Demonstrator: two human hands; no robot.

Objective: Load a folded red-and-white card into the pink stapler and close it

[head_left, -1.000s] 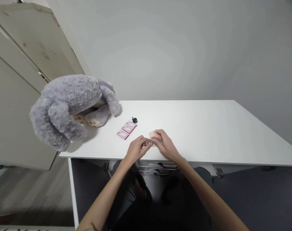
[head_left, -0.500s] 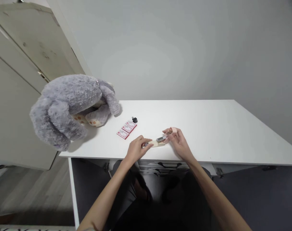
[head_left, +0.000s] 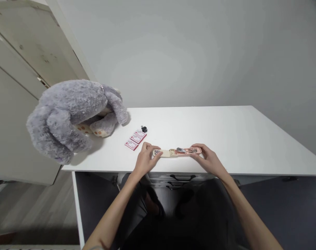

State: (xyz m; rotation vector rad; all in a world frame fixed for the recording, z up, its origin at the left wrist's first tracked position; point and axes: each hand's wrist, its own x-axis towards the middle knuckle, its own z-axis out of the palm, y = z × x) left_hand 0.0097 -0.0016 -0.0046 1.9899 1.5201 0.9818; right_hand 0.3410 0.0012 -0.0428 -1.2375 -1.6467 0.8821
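A stapler [head_left: 166,153] lies opened out nearly flat along the front of the white desk. Its cream base points left, and the pink upper arm [head_left: 185,153] points right with metal parts showing inside. My left hand [head_left: 146,159] grips the far left end of the base, thumb in front and fingers behind. At the opposite end, my right hand [head_left: 207,159] pinches the tip of the pink arm between thumb and fingers. Several small red-and-white boxes [head_left: 136,139], lined up together, rest behind my left hand. Just beyond them sits a small black item [head_left: 144,128] with a metal part.
A large grey plush toy [head_left: 71,111] slumps over the left end of the desk [head_left: 238,139]. A grey wall [head_left: 173,52] rises behind. Below the front edge are drawers with black handles [head_left: 184,178] and dark open door panels [head_left: 280,208].
The pink arm has swung down to the right, so the stapler now lies straight. My right hand moved right with it. My left hand stays on the base; the view shifted slightly.
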